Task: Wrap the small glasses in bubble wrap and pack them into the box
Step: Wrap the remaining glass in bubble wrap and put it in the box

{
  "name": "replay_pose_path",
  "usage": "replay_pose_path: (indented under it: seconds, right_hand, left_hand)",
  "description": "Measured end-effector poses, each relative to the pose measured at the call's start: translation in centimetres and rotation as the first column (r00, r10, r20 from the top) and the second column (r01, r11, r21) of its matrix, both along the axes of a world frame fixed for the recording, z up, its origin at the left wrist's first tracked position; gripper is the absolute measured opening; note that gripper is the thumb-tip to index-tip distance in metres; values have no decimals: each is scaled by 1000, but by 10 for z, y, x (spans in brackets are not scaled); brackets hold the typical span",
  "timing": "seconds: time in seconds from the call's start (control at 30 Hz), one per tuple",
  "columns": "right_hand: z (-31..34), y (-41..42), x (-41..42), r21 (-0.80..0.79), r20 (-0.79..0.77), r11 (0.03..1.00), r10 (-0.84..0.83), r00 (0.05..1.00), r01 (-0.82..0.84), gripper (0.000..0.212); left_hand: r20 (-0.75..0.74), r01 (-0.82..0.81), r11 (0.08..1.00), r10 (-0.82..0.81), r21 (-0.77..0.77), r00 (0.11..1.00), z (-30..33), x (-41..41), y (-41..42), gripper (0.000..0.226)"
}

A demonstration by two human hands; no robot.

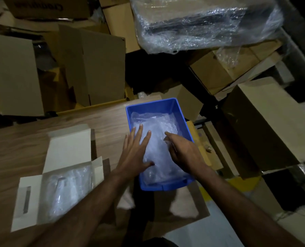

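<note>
Here, a dim storeroom is seen from above, crowded at the back with stacked cardboard cartons (87,68) and a large bundle wrapped in clear plastic film (206,24). In front of these a wood-grain worktop (23,139) is laid out, and at its right edge a blue plastic bin (158,106) is set, filled with crumpled bubble wrap (158,145). To the left of the bin, near the front of the worktop, a white box (62,177) is seen with its flaps opened outward; bubble-wrapped items, too blurred to be told apart, are lying inside it. The left hand (133,152) is laid flat on the bubble wrap in the bin, its grip spread with straight fingers. The right hand (185,152) is placed just beside it on the same wrap, forefinger extended and the other fingers curled downward; whether wrap is pinched by that grip cannot be told.
</note>
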State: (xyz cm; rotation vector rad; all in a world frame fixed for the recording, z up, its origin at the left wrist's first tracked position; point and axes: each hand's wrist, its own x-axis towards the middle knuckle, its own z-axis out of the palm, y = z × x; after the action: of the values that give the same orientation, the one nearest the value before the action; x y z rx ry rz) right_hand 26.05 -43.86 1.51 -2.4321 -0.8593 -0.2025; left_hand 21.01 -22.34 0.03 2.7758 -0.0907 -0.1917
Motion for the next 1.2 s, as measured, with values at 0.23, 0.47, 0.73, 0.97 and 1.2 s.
replay_pose_path:
  seconds: [0.23,0.47,0.73,0.97,1.2]
  right_hand:
    - [30,-2,-8,39,154,997,62,986,-69,27]
    - [77,36,-28,298,122,949,-140,983,99,13]
    - [128,74,-39,296,135,946,96,986,-132,24]
    - [125,110,-47,249,-299,943,291,909,-220,18]
    - [130,160,-59,573,-818,746,496,291,339,24]
  left_hand:
    - [191,-34,883,138,-469,972,33,5,8,29]
    - [196,123,762,6,-635,981,53,-78,2,80]
    - [76,-180,415,531,-892,844,108,-66,35,26]
    - [288,-39,567,476,-823,831,133,-119,147,18]
    - [-117,-266,238,501,-934,858,160,-157,178,21]
